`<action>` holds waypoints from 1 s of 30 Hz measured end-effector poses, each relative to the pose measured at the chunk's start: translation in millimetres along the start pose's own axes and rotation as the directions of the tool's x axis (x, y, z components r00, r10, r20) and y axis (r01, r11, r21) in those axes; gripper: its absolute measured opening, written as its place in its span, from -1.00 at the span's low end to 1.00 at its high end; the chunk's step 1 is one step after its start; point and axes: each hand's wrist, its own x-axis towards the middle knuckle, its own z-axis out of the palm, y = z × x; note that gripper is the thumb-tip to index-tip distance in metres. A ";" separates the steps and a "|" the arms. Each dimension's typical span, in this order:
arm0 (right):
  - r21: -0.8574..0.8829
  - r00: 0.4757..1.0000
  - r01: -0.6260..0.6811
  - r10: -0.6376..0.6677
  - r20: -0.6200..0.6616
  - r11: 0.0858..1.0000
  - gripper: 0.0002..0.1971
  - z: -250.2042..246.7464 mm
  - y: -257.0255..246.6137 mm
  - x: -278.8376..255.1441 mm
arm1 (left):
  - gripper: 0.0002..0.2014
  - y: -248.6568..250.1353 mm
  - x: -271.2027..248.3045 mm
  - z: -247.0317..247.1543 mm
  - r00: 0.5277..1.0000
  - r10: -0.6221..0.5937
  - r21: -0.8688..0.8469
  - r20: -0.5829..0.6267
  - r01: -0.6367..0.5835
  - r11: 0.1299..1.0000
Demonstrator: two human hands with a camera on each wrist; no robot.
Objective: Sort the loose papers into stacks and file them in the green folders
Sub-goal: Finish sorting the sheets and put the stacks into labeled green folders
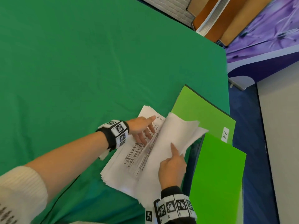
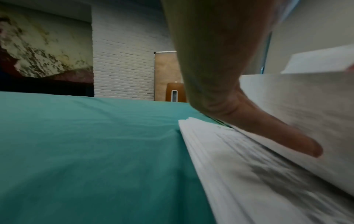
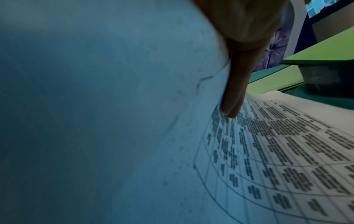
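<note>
Paper stack [image 1: 129,160] sits at the table's 5 o'clock corner, thin limp sheets that I'd expect to slide and fan, so take the lifted sheets [image 1: 176,135] by a free edge and keep the pile pinned. Your left hand [image 1: 142,128] lies flat, fingers straight, pressing the printed page; your right hand [image 1: 173,167] pinches the raised sheets, index on top, wrist low. Green folders [image 1: 215,167] lie at 3 o'clock, just beside the stack.

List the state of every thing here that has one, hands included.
paper stack: flat on the table, printed side up
lifted sheets: curled up off the stack
far green folder: closed, flat, labelled H.R.
near green folder: closed, flat
left hand: fingers straight, pressing the stack
right hand: holding the lifted sheets
</note>
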 end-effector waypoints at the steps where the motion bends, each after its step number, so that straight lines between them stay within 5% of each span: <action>1: -0.010 0.999 -0.012 0.012 0.036 1.000 -0.48 1.9 -3.5 -1.6 | -0.45 -6.4 -7.4 6.6 0.999 -0.021 -0.027 0.047 0.022 0.999; 3: 0.018 0.995 -0.050 0.049 0.091 0.999 -0.66 7.2 -13.5 -4.0 | -0.67 -20.5 -16.8 20.8 0.994 -0.021 -0.038 0.109 0.025 0.999; 9: 0.069 0.979 -0.113 0.099 0.175 0.991 -0.56 9.6 -22.6 -4.1 | -0.70 -42.0 -20.5 48.7 0.982 0.138 0.070 0.126 -0.148 0.987; 13: 0.104 0.974 -0.188 0.172 0.144 0.977 -0.56 3.6 -3.0 -4.1 | -0.77 -25.3 4.6 25.8 0.969 0.226 0.284 -0.102 -0.189 0.940; 17: 0.228 0.973 -0.227 0.212 0.089 0.947 -0.55 -9.8 5.9 -7.4 | -0.44 -0.5 33.0 -5.1 0.864 0.333 0.589 -0.377 -0.054 0.806; 20: 0.249 0.982 -0.188 0.180 0.052 0.950 -0.48 -17.0 7.0 -11.9 | -0.39 14.9 52.5 -22.8 0.884 0.340 0.801 -0.320 0.061 0.595; 24: 0.265 0.987 -0.161 0.156 0.039 0.951 -0.36 -18.7 7.3 -11.9 | -0.60 26.7 69.2 -28.8 0.911 0.296 0.894 -0.287 0.144 0.425; 30: 0.250 0.992 -0.114 0.124 -0.026 0.962 -0.33 -13.7 1.2 -8.1 | -0.76 21.2 68.2 -31.9 0.806 0.537 0.949 -0.248 0.092 0.301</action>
